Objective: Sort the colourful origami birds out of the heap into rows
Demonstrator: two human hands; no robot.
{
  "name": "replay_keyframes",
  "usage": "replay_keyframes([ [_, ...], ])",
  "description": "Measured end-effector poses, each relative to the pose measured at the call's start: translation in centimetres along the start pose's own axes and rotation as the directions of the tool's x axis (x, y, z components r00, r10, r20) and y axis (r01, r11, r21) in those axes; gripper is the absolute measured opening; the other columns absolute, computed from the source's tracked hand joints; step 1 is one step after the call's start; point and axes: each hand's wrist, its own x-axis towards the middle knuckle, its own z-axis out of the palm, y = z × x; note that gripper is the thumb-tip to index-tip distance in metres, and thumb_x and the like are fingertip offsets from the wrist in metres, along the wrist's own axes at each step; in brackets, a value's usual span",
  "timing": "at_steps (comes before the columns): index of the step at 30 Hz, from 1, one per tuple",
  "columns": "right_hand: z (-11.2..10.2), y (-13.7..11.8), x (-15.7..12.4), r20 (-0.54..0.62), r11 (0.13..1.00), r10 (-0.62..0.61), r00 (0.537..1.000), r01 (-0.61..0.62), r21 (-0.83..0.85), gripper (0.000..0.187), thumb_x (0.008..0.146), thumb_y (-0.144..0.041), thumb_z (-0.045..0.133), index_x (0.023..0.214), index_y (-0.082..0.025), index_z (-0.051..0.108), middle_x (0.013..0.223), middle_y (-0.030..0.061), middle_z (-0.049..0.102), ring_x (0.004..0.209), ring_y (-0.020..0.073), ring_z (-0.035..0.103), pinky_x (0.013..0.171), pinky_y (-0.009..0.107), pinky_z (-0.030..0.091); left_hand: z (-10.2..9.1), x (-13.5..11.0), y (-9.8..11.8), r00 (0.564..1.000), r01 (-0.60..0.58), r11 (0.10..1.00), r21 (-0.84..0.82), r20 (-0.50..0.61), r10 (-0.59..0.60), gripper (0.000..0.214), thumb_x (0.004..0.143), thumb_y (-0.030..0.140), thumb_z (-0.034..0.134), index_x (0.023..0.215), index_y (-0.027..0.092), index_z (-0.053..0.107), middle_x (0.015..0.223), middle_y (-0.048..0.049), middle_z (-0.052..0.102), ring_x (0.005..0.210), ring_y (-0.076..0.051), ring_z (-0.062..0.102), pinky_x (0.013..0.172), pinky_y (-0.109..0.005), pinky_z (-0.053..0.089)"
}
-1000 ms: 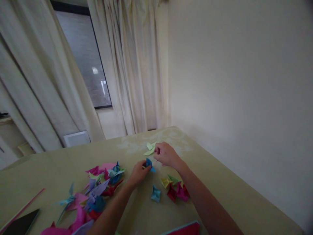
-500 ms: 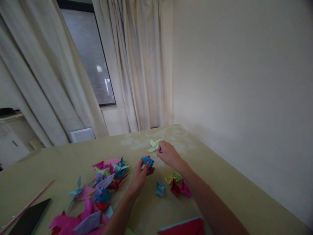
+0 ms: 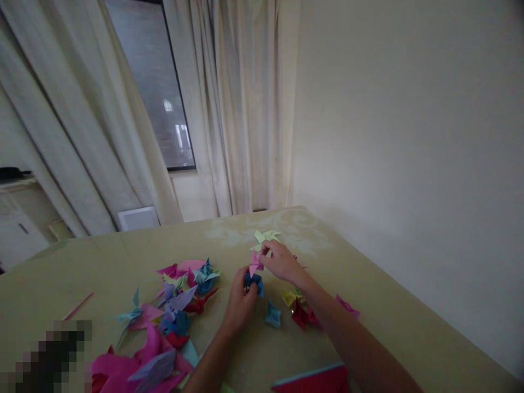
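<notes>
My left hand point(image 3: 240, 299) is closed round a small blue folded-paper piece point(image 3: 257, 285), which shows a hollow on its upper side. Just above it, my right hand point(image 3: 282, 262) pinches a pink folded-paper figure point(image 3: 255, 264) with pointed tips. The pink tip comes right up to the blue piece; whether they touch I cannot tell. Behind my right fingers lies a light green paper pinwheel point(image 3: 267, 236). A light blue folded piece point(image 3: 273, 315) rests on the table near my left wrist. Beside my right forearm are yellow point(image 3: 289, 297) and dark red point(image 3: 300, 315) folded pieces, partly hidden.
A heap of colourful origami point(image 3: 176, 316), some shaped like cranes, spreads left of my left arm. Red folded paper point(image 3: 315, 379) lies at the near edge. A thin pink stick point(image 3: 79, 305) is at far left, by a pixelated dark patch. The wall point(image 3: 393, 191) bounds the right side.
My right hand has come down and towards my left hand, and the pink figure in it now shows plainly. The blue piece has been turned so its hollow faces up. The view has shifted slightly.
</notes>
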Motion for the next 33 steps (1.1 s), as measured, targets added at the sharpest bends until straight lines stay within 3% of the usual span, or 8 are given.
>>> replay_keyframes([
  [6, 0.1, 0.4, 0.3, 0.064, 0.996, 0.029, 0.998, -0.034, 0.082, 0.008, 0.086, -0.015, 0.067, 0.079, -0.018, 0.070, 0.078, 0.0000, 0.071, 0.073, 0.0145, 0.063, 0.066, 0.023, 0.042, 0.0, 0.0, -0.2, 0.999, -0.009, 0.999, 0.031, -0.053, 0.011, 0.027, 0.087, 0.038, 0.060, 0.103, 0.019, 0.071, 0.096, -0.0067, 0.069, 0.091, -0.024, 0.067, 0.080, -0.034, 0.055],
  [12, 0.4, 0.7, -0.1, 0.203, 0.997, 0.004, 0.979, -0.020, 0.077, 0.003, 0.079, -0.018, 0.078, 0.077, -0.018, 0.076, 0.071, -0.0016, 0.072, 0.067, 0.0141, 0.064, 0.060, 0.022, 0.039, -0.3, 0.1, -0.4, 0.996, -0.009, 1.000, 0.012, -0.092, 0.010, 0.034, 0.089, 0.050, 0.064, 0.102, 0.019, 0.071, 0.098, -0.0079, 0.073, 0.093, -0.025, 0.069, 0.083, -0.037, 0.055],
  [19, -0.5, 0.7, 0.0, 0.128, 0.995, 0.103, 0.986, -0.102, -0.010, 0.020, 0.087, -0.024, 0.071, 0.069, -0.017, 0.077, 0.067, 0.0039, 0.074, 0.065, 0.0163, 0.064, 0.058, 0.025, 0.036, -0.1, -0.1, -0.6, 0.979, 0.024, 0.999, 0.044, -0.204, -0.014, 0.036, 0.084, 0.046, 0.071, 0.108, 0.020, 0.065, 0.102, -0.0084, 0.072, 0.096, -0.028, 0.070, 0.086, -0.041, 0.056],
  [22, -0.4, 0.5, -0.2, 0.195, 0.991, 0.129, 0.972, -0.135, 0.016, 0.023, 0.087, -0.026, 0.071, 0.066, -0.017, 0.077, 0.060, 0.0022, 0.071, 0.056, 0.0145, 0.062, 0.053, 0.023, 0.036, 0.0, -0.4, -0.2, 0.972, -0.036, 0.993, 0.112, -0.226, 0.061, 0.031, 0.084, 0.034, 0.070, 0.112, 0.022, 0.065, 0.100, -0.0064, 0.071, 0.095, -0.027, 0.069, 0.087, -0.041, 0.055],
  [27, -0.1, 0.0, -0.6, 0.355, 0.986, 0.111, 0.928, -0.148, 0.077, 0.026, 0.087, -0.025, 0.068, 0.063, -0.017, 0.075, 0.059, 0.0009, 0.071, 0.049, 0.0114, 0.060, 0.048, 0.020, 0.039, -0.4, -1.1, 0.6, 0.959, -0.199, 0.940, 0.278, -0.141, 0.245, 0.033, 0.075, 0.008, 0.056, 0.101, 0.024, 0.071, 0.096, -0.0043, 0.067, 0.092, -0.023, 0.067, 0.082, -0.033, 0.053],
  [33, -0.2, -0.5, -0.5, 0.419, 0.989, 0.108, 0.902, -0.141, 0.049, 0.034, 0.096, -0.037, 0.063, 0.074, -0.015, 0.079, 0.064, 0.0015, 0.073, 0.053, 0.0107, 0.061, 0.051, 0.019, 0.042, -0.5, -1.1, 0.6, 0.933, -0.247, 0.915, 0.319, -0.176, 0.313, 0.019, 0.086, 0.019, 0.060, 0.098, 0.023, 0.075, 0.095, -0.0050, 0.067, 0.087, -0.022, 0.066, 0.078, -0.031, 0.053],
])
